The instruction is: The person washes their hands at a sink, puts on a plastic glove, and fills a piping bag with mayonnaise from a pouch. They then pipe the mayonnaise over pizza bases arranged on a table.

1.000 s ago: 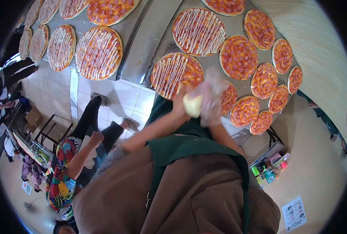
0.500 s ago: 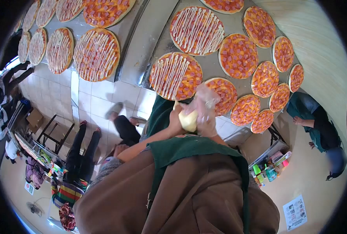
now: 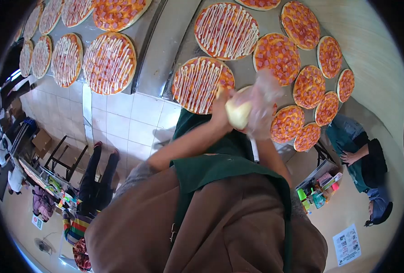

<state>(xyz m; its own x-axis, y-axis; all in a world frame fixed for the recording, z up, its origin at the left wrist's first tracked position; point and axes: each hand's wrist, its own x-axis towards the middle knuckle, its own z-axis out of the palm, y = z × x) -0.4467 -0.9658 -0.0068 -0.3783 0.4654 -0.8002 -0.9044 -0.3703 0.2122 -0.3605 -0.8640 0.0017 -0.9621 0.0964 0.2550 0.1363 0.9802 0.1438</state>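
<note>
A clear piping bag (image 3: 238, 114) filled with pale yellow sauce is held between my two hands, its tip pointing up and to the left. My left hand (image 3: 220, 110) is wrapped around the bag near its tip. In a clear plastic glove, my right hand (image 3: 258, 119) grips the bag's gathered end. Under the tip lies a pizza (image 3: 197, 86) with white sauce lines across most of it; its right edge is partly hidden by my left hand. Another pizza beside it is mostly covered by my right hand and the bag.
A fully striped pizza (image 3: 227, 32) and several pizzas with diced topping (image 3: 277, 58) share the metal table (image 3: 177, 63). More pizzas (image 3: 109, 63) lie on a second table at left. A co-worker (image 3: 358, 159) in a green apron stands at right; another person (image 3: 95, 182) is at lower left.
My hands and the piping bag have moved up and right. More sauce lines now cover the right part of the near pizza. A passing person's leg at left has gone from view.
</note>
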